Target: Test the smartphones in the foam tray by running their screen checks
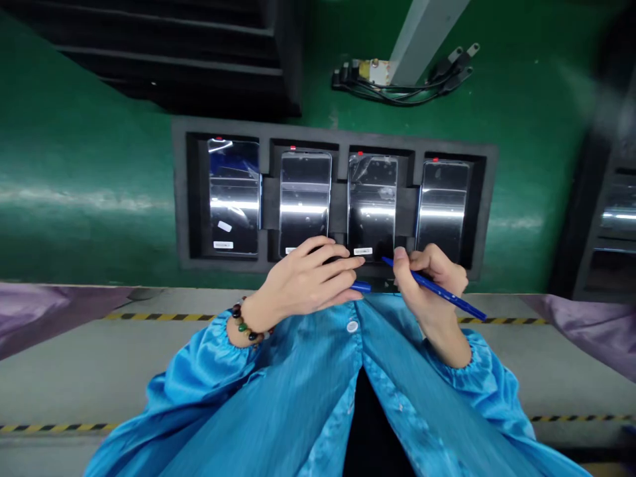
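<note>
My right hand (431, 285) grips a blue pen (450, 298), its tip pointing left at the lower edge of a smartphone (372, 205). Closed around a blue pen cap (361, 286), my left hand (313, 275) rests over the near rim of a black foam tray (332, 129). Its fingers cover the bottom of another smartphone (305, 192). In the outer slots lie a smartphone (233, 199) at the left and a smartphone (442, 205) at the right, partly behind my right hand. Small white labels sit on several screens, and a red mark shows above each phone.
A stack of black trays (238, 53) stands at the back left on the green table (89, 165). Black cables (397, 96) lie round a grey post (422, 40). More black trays (606, 218) are at the right. Purple sleeves of other people (44, 311) show at both sides.
</note>
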A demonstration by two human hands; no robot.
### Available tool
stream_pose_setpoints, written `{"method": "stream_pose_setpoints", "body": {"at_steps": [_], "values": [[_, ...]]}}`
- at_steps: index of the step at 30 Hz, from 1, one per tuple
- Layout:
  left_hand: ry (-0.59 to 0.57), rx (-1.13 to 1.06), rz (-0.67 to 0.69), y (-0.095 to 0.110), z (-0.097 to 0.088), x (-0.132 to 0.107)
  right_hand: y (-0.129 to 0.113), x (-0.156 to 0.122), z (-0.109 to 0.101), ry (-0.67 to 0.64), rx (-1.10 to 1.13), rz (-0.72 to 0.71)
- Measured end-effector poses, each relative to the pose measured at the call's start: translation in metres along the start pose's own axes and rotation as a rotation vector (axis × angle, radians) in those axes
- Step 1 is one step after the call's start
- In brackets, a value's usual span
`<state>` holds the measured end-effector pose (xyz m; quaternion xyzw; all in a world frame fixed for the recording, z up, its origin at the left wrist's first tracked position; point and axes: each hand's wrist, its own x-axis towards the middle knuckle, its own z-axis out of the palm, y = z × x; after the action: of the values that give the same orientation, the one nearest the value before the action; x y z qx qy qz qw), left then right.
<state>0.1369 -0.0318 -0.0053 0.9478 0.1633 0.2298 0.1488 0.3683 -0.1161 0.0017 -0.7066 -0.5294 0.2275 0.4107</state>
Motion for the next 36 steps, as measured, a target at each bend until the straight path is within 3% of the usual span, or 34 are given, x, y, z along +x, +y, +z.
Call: {"method": "stream_pose_setpoints", "body": {"at_steps": [6, 20, 33, 36], "values": [[-0.025, 0.012, -0.017, -0.0004, 0.0021, 0.0044, -0.0028, 0.0065, 0.0024, 0.010, -0.133, -0.042], [-0.034, -0.006, -0.043, 0.0010, 0.0031, 0.0044, -0.0024, 0.0070, 0.0029, -0.026, -0.204, -0.128], [-0.040, -0.001, -0.050, 0.0042, 0.0039, 0.0095, -0.0051, 0.0088, 0.0025, -0.009, -0.155, -0.112], [-0.001, -0.045, -0.064, 0.0018, -0.0022, 0.0055, 0.0010, 0.0037, 0.0011, -0.018, -0.051, -0.039]]}}
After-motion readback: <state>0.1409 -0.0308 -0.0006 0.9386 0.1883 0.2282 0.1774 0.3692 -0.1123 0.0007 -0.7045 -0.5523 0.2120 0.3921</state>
